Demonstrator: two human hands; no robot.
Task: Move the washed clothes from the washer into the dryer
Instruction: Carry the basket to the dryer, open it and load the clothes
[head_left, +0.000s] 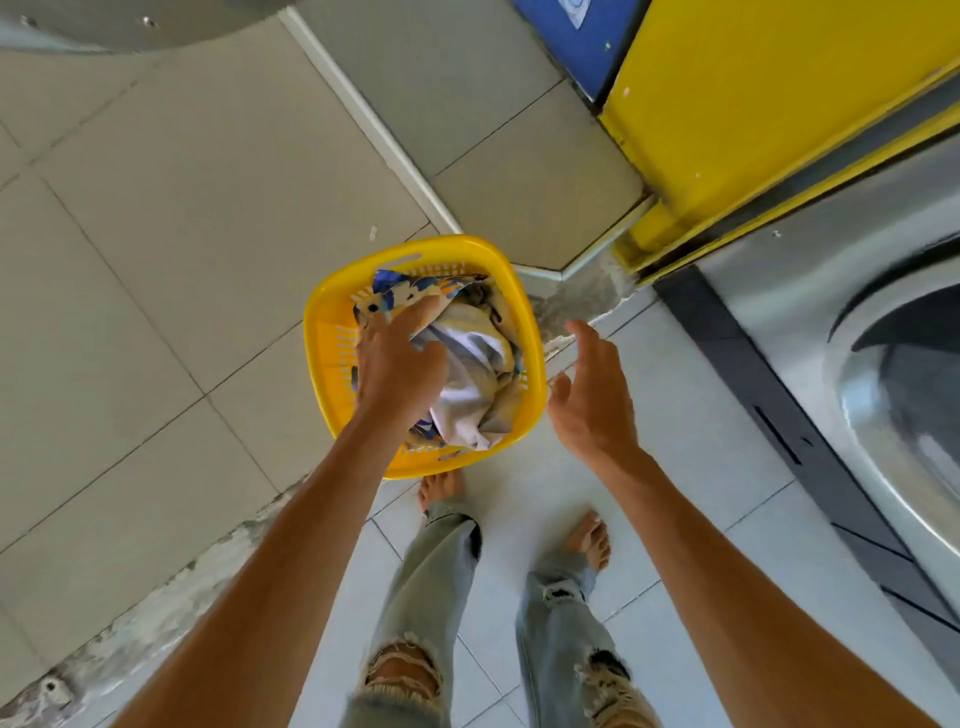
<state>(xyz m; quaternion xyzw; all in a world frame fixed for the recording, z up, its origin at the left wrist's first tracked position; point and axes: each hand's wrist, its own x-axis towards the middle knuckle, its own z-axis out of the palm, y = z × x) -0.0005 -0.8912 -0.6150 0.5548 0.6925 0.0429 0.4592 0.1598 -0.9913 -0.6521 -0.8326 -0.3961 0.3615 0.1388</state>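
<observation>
A yellow plastic laundry basket (324, 332) stands on the floor in front of my feet. It holds a heap of washed clothes (475, 364), white, beige and blue-patterned. My left hand (400, 364) reaches down into the basket and lies on the clothes, fingers slightly bent; whether it grips any cloth I cannot tell. My right hand (592, 395) hovers just right of the basket rim, fingers relaxed and holding nothing. A steel machine (810, 291) with a round door opening (914, 374) stands at the right.
A yellow panel (769, 104) and a blue panel (582, 36) rise at the upper right. A raised step edge (374, 130) crosses the tiled floor behind the basket. My bare feet (441, 488) stand on white tiles below the basket.
</observation>
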